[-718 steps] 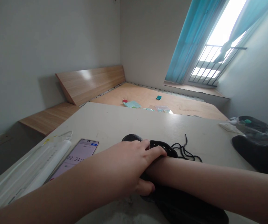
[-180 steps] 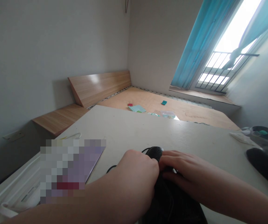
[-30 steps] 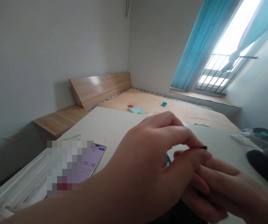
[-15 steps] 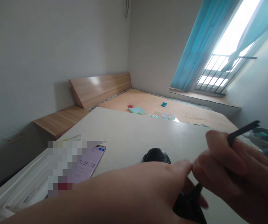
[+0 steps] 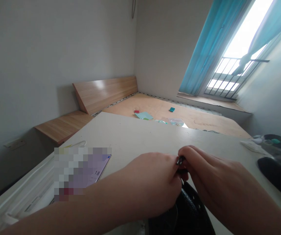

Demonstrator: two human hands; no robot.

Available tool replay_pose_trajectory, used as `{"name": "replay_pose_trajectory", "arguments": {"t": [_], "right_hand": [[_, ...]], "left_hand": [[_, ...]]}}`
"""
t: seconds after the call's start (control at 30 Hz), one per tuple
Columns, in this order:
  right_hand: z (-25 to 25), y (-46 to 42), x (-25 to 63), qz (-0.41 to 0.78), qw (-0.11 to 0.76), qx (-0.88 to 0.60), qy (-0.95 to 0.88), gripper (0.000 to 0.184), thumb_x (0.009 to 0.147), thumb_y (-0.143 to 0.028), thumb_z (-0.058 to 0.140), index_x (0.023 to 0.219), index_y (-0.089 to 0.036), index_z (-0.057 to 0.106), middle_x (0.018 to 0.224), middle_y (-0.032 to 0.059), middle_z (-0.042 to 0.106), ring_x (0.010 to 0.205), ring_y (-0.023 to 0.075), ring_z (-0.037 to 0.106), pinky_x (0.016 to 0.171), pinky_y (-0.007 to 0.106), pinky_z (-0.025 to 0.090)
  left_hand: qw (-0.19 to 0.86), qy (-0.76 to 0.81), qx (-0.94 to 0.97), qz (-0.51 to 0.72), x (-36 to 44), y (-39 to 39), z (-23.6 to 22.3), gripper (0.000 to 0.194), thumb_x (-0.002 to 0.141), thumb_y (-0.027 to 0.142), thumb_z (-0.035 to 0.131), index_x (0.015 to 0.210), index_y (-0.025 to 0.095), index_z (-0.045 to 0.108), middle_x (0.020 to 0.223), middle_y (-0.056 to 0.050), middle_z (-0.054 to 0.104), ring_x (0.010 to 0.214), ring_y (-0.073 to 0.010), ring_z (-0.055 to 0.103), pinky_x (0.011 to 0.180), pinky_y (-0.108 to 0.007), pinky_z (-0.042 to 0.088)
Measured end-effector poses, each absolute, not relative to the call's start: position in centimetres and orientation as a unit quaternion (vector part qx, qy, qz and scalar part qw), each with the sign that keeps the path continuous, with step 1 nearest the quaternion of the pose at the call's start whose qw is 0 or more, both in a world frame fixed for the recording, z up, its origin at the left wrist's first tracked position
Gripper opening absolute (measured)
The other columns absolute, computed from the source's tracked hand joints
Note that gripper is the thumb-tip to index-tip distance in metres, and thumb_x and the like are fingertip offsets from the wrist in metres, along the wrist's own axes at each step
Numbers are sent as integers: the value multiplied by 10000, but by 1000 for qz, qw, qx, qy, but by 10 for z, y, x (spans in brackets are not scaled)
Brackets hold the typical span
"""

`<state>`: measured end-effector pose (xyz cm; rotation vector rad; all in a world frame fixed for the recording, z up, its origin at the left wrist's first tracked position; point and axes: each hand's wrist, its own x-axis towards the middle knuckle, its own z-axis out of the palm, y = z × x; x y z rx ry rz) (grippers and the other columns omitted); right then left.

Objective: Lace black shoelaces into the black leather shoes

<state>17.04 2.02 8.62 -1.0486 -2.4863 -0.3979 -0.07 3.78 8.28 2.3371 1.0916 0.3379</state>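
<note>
**where two hands meet: one black shoelace end, pinched**

while the left hand (image 5: pixel 150 179) and the right hand (image 5: pixel 209 171) curl closed, fingertips pressed together, a thin black shoelace end (image 5: pixel 180 160) shows between them; which fingers pinch it is hidden. item: a black woven mesh shoe (image 5: pixel 186 209), just below both hands, on an off-white tabletop (image 5: pixel 140 140). item: a flat phone with a blurred screen (image 5: pixel 81 169), left of the hands. item: a dark fabric shoe (image 5: pixel 278 176) and a clear plastic bag (image 5: pixel 274 145), well apart at right.
</note>
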Motion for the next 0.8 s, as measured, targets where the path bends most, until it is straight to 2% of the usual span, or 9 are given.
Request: {"name": "replay_pose_trajectory", "arguments": {"t": [0.1,0.2,0.27,0.37,0.43,0.53,0.7,0.8], "right_hand": [[84,21,175,-108,184,-385,-898,248,847,-52,334,796,-217,512,591,15,641,431,173,576,374,284,343],[87,20,183,-8,215,-400,-891,279,948,-186,350,805,-228,586,648,33,707,446,170,604,380,269,398],[89,20,188,51,250,-431,-865,279,976,-357,421,899,-243,665,744,48,743,569,199,668,468,277,488],[89,18,193,160,281,-486,-812,325,941,-506,498,1048,-278,704,915,57,753,788,234,694,654,303,568],[87,15,194,241,286,-500,-781,339,940,-526,494,1060,-286,702,954,51,739,815,221,669,694,291,575],[88,10,194,317,293,-501,-750,340,925,-553,506,1018,-284,692,904,39,708,797,199,624,696,259,571],[88,4,195,381,285,-489,-731,359,897,-546,546,710,-246,607,633,10,532,570,144,485,482,192,488],[86,6,193,414,290,-489,-711,389,887,-541,559,653,-230,563,601,1,468,533,128,448,434,178,460]], "left_hand": [[271,391,872,111,0,39,84,218,860,194,431,889,212,646,928,-34,721,826,-215,657,685,-320,467],[292,374,874,104,1,38,83,202,872,197,458,907,197,657,947,-46,717,863,-226,663,737,-342,499],[288,355,881,125,1,36,81,211,873,256,540,1040,178,643,1065,-78,695,967,-253,646,832,-381,506],[263,346,889,145,1,35,76,465,831,389,669,1212,139,580,1221,-136,635,1111,-307,590,948,-442,470],[265,358,887,122,1,35,74,472,830,463,664,1172,143,611,1159,-133,667,1056,-312,618,901,-429,488],[279,373,881,88,1,37,75,400,841,509,627,1044,168,673,1021,-104,710,933,-282,658,814,-363,496],[284,382,877,64,0,40,78,326,823,505,630,904,196,699,908,-64,721,824,-240,666,695,-287,471],[264,386,882,62,1,38,76,303,822,481,632,901,196,697,897,-64,719,807,-236,661,668,-283,455]]}}
